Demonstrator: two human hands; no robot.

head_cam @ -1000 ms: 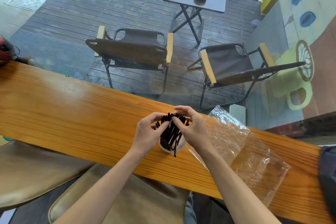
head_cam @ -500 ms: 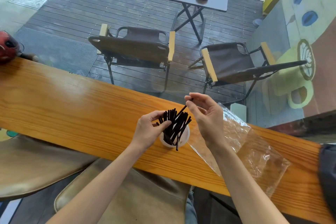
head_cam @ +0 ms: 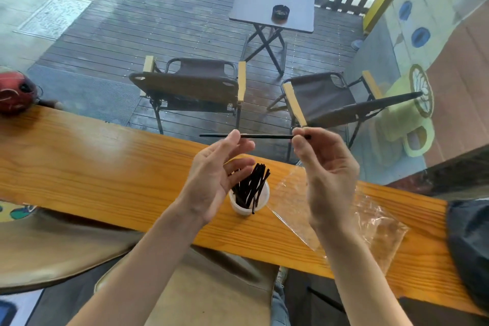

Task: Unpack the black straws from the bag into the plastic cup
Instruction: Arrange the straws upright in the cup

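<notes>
A small white plastic cup stands on the wooden counter and holds several black straws leaning to the right. One more black straw lies level in the air above the cup. My right hand pinches its right end between thumb and fingertips. My left hand is raised beside the cup, fingers loosely spread, with a fingertip at the straw's left part. The clear plastic bag lies flat on the counter to the right of the cup, partly behind my right forearm.
A red round object sits at the counter's far left end and a dark cloth at its right end. Tan stool seats are below the counter. Beyond the glass are two folding chairs and a small table.
My right hand drew one straw up out of the cup and turned it level at chest height. My left hand let go of the bundle and rose to the straw's left part.
</notes>
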